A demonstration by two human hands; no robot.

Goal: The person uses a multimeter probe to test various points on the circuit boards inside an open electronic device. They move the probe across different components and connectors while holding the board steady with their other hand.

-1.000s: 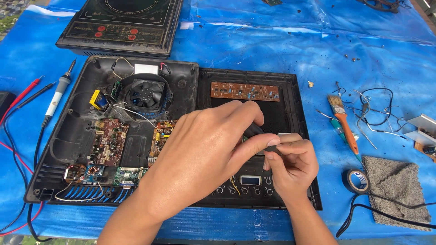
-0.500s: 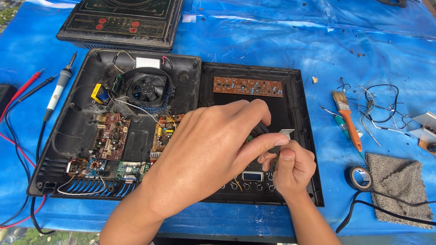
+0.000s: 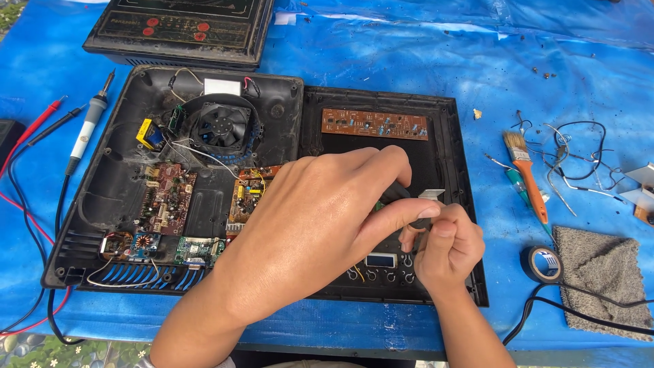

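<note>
An opened black cooker housing (image 3: 116, 197) lies on a blue tarp, showing its fan (image 3: 221, 126) and circuit boards (image 3: 167, 197). Its black top panel (image 3: 463, 204) lies beside it, carrying a brown circuit strip (image 3: 375, 124). My left hand (image 3: 320, 225) reaches over the panel, thumb and fingers closed on a small black part (image 3: 391, 193). My right hand (image 3: 446, 249) meets it from below, pinching a small pale strip (image 3: 431, 195) against that part. What lies under the hands is hidden.
A second black cooktop (image 3: 180, 31) sits at the back. A soldering iron (image 3: 87, 129) and red and black leads (image 3: 30, 133) lie left. A brush (image 3: 526, 174), loose wires (image 3: 579, 157), a tape roll (image 3: 542, 264) and a grey cloth (image 3: 599, 279) lie right.
Both hands stay joined over the panel. The pale strip has shifted slightly upward between the fingertips, and the view has tilted a little.
</note>
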